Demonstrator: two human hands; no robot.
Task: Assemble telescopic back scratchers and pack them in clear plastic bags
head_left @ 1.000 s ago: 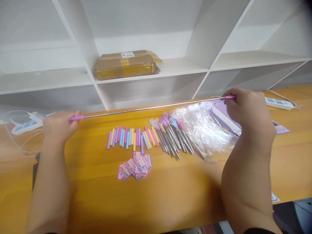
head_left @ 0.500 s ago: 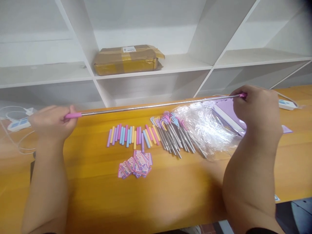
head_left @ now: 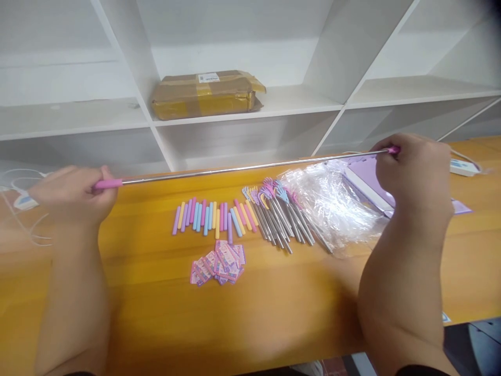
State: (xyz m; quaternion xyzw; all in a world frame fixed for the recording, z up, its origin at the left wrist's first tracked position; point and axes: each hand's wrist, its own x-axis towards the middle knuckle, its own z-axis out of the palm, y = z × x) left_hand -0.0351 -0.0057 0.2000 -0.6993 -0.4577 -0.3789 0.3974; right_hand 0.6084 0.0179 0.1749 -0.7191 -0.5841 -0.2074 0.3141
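Holding a thin silver metal rod [head_left: 254,167] near level, one fist at each end. Left hand [head_left: 76,196] is wrapped around a smooth pink cylindrical handle [head_left: 108,184]; right hand [head_left: 417,172] is clenched on a small pink end piece [head_left: 393,150], mostly hidden by fingers. Rod spans hand to hand above the orange wooden table [head_left: 274,318]. Faint joints suggest telescoping sections. Main risk, from where I stand: too hard an outward pull past the stops, popping a section out or tearing an end loose. Uneven wrists would put side load on slim tube and could bend it. Left palm slipping on that smooth handle could let the rod whip. Below, between hands: row of pastel plastic tubes [head_left: 206,220], loose pile of pink printed cards [head_left: 226,256]. Nearer the right hand: bundle of silver sticks with coloured claw-shaped heads [head_left: 279,216], then crumpled clear plastic bags [head_left: 336,203]. Dropped rod end could scatter the tubes or snag plastic. White power strip [head_left: 25,202] sits just outboard of left hand; wide swing might catch its cables.
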